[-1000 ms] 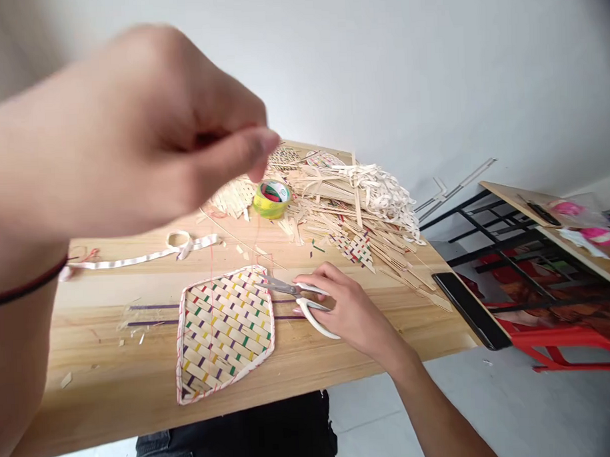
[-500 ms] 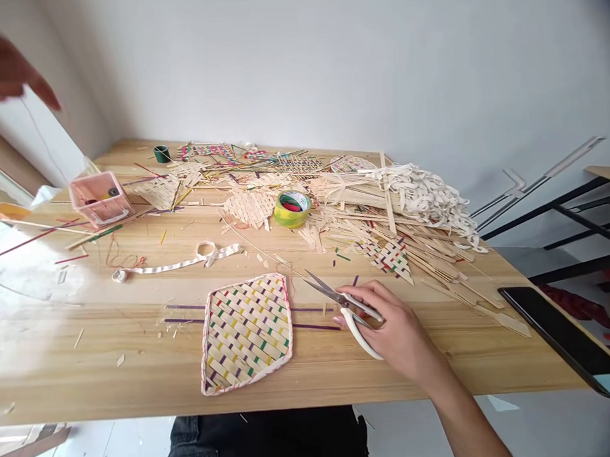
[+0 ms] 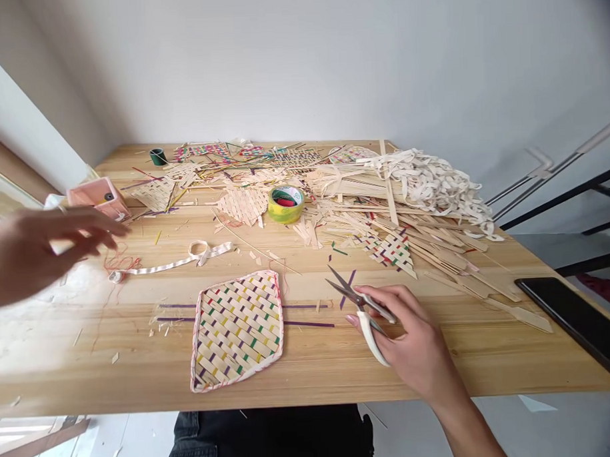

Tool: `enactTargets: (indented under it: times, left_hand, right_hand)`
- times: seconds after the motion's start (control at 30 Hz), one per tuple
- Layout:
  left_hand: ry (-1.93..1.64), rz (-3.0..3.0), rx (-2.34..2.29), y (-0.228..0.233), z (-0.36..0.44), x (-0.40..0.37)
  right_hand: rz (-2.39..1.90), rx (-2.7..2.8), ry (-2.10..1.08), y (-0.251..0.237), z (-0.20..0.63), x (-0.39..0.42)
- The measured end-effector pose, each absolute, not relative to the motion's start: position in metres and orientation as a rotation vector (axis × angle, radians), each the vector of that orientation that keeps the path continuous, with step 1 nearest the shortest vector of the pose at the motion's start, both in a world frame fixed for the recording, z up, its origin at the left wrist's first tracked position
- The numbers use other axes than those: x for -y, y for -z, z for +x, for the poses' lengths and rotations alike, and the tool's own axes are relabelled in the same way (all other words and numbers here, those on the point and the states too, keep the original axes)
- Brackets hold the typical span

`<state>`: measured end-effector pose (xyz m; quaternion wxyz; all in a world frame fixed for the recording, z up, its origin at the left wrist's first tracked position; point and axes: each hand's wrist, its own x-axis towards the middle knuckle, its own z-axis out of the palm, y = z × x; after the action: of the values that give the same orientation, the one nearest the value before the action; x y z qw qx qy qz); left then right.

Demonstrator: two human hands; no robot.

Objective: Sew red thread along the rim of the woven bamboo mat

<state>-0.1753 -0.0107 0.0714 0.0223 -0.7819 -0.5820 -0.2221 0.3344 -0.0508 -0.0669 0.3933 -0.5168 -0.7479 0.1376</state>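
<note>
The right hand [image 3: 414,345] rests on a pale wooden table [image 3: 340,367] and curls around the white handles of a pair of scissors [image 3: 362,306], whose blades stand apart and point away toward the far left. Just left of the blades lies a woven mat [image 3: 238,329] with a pink-edged rim, flat on the wood, with thin purple strips [image 3: 308,324] running out from under it toward the scissors. The left hand [image 3: 40,248] hovers above the table's left edge, fingers loosely spread; red thread [image 3: 119,263] lies tangled just beyond its fingertips, but whether the hand pinches it cannot be told. Beside the thread a striped ribbon [image 3: 176,261] trails across the boards. Past the left hand stands a pink box [image 3: 98,198]. Farther from the scissors, a roll of yellow tape [image 3: 286,204] sits among a wide heap of bamboo strips [image 3: 364,213] and white cord [image 3: 433,184] covering the back of the table. A dark phone [image 3: 573,322] lies at the table's right corner, well right of the right hand. Behind rises a plain white wall [image 3: 304,62]; a black metal frame [image 3: 568,192] stands to the right.
</note>
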Motion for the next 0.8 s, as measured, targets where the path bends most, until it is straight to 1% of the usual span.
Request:
enactTargets:
  times: [0.07,0.17,0.23,0.3,0.53,0.8]
  left_hand:
    - [0.671,-2.663,1.765,-0.048,-0.149,0.039]
    - [0.715,-2.76,1.778,-0.011,-0.1,0.075]
    - [0.832,-2.722,1.887,0.009,-0.074,0.089]
    - [0.86,-2.661,1.948,0.022,-0.058,0.095]
    - [0.934,-2.552,2.057,0.029,-0.044,0.1]
    - [0.881,-2.484,2.104,0.034,-0.041,0.101]
  right_hand:
    - [-1.3,1.896,-0.33,0.067,0.335,0.051]
    - [-1.278,1.896,-0.326,0.068,0.335,0.05]
    - [-1.271,1.906,-0.334,0.068,0.336,0.05]
    - [-1.269,1.918,-0.33,0.069,0.337,0.051]
    - [-1.291,1.886,-0.338,0.074,0.34,0.052]
    - [-1.336,1.918,-0.353,0.072,0.342,0.052]
